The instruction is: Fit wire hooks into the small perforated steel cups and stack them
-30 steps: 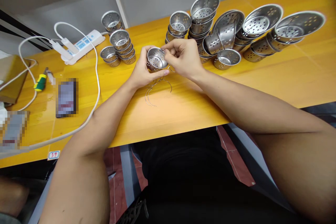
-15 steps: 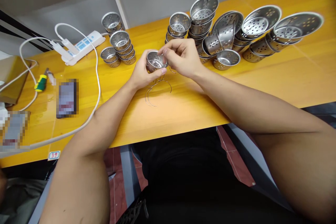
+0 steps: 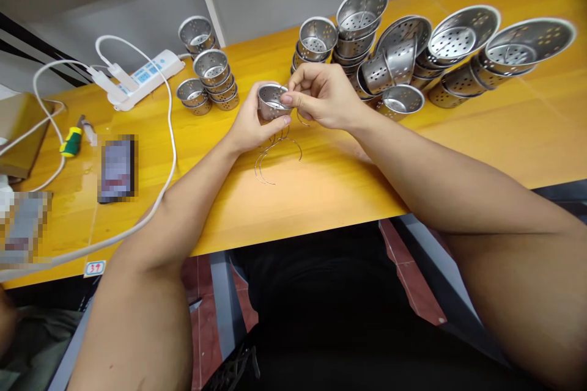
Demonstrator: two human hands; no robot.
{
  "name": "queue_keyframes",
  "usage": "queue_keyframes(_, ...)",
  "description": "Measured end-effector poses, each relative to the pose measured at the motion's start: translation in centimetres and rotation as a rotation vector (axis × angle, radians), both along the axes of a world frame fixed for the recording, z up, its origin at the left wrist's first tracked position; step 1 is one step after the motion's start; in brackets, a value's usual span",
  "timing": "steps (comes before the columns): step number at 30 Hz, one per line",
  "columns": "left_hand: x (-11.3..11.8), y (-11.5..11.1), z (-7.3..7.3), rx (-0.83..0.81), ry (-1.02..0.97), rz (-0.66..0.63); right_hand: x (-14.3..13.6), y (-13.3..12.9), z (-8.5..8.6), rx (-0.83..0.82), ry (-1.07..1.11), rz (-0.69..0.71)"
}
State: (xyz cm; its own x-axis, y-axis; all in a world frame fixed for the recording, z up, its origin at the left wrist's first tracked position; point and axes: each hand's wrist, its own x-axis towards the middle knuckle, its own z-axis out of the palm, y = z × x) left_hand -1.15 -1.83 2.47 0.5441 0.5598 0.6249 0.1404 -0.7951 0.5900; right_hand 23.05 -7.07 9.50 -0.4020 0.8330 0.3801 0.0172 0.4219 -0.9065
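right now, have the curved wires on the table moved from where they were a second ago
No. Judged against the number label at the front edge of the table, the curved wires appear in the same place.

White power strip [image 3: 145,78] on yellow table [image 3: 316,195]; plugs [image 3: 109,84] in its left half. Left of strip: screwdriver [image 3: 71,142], then box [image 3: 27,149], farther. In front of strip: blurred phone [image 3: 117,168], then tag [image 3: 95,268] "39" at table edge.

Workshop, numbered bench [image 3: 330,189], stacked metal cups [image 3: 220,80], hand tool [image 3: 71,142]
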Motion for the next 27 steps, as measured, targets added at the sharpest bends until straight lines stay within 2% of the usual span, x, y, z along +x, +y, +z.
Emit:
queue_keyframes(21, 0.1, -1.1, 0.6, 0.013, 0.057, 0.089, -0.2, -0.6, 0.5, -0.022, -0.030, -0.030)
queue_keyframes(27, 0.0, -0.4, -0.1, -0.006, 0.057, 0.093, -0.2, -0.9, 0.6, 0.027, -0.123, -0.095)
